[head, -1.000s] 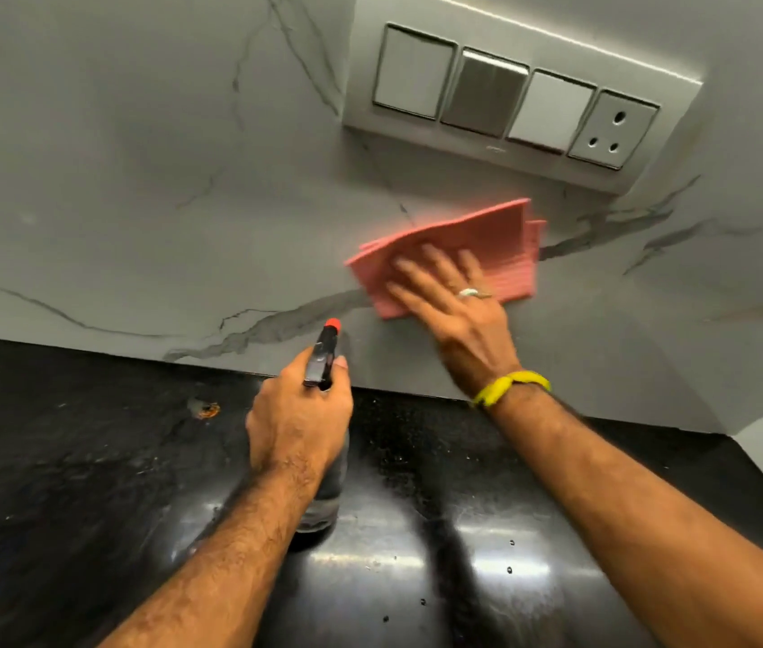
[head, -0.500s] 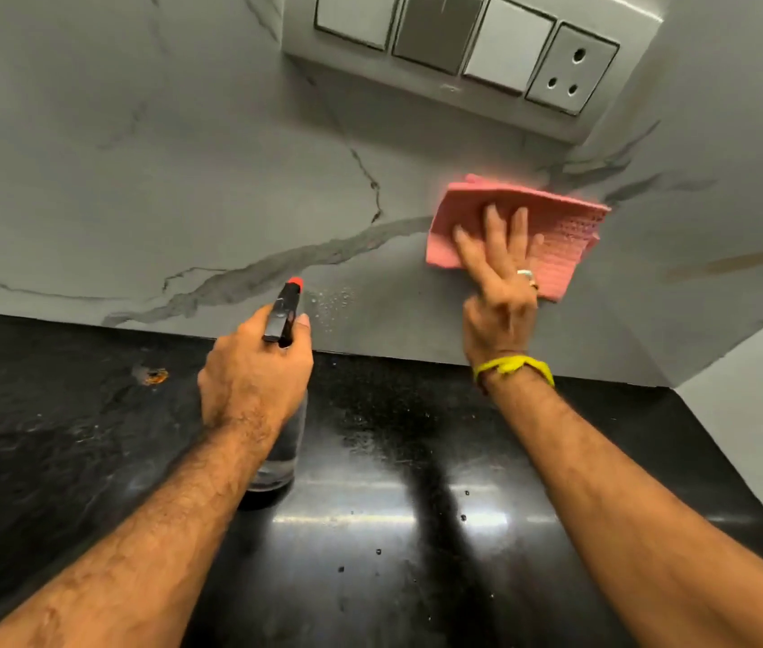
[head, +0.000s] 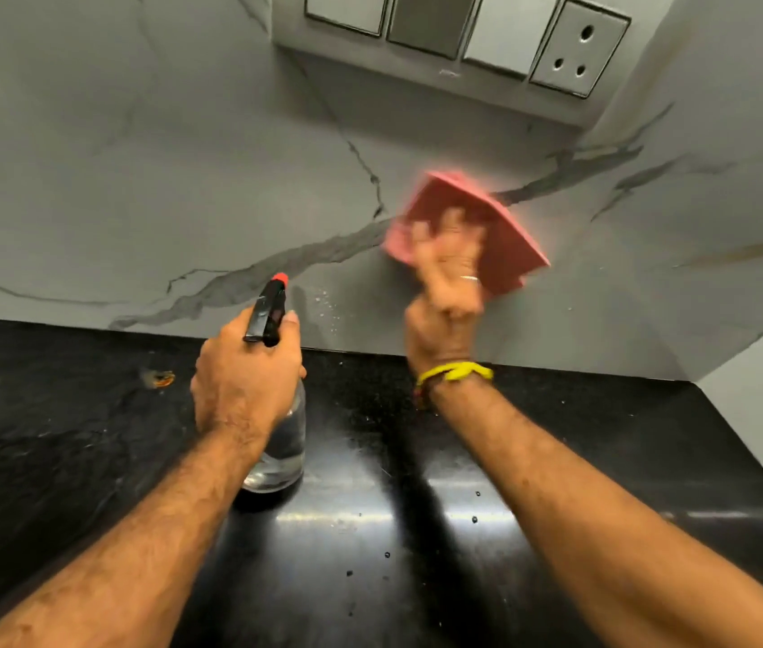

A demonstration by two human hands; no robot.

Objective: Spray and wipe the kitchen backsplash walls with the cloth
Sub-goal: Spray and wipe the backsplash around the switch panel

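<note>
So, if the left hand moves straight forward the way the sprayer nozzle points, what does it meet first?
Probably the marble backsplash, near the spray droplets; nothing shows between left hand and wall, though depth is unclear.

The right hand (head: 447,282) swept the cloth (head: 505,226) leftward, tilting.

grey-veined marble walls (head: 136,156) meeting in a corner, switch panel (head: 454,35) above, glossy black countertop (head: 66,437) below

Two hands: left (head: 246,371), right (head: 445,297). One spray bottle (head: 279,432). One pink cloth (head: 505,231). One switch panel (head: 459,44), upper right. One yellow wristband (head: 456,372).
</note>
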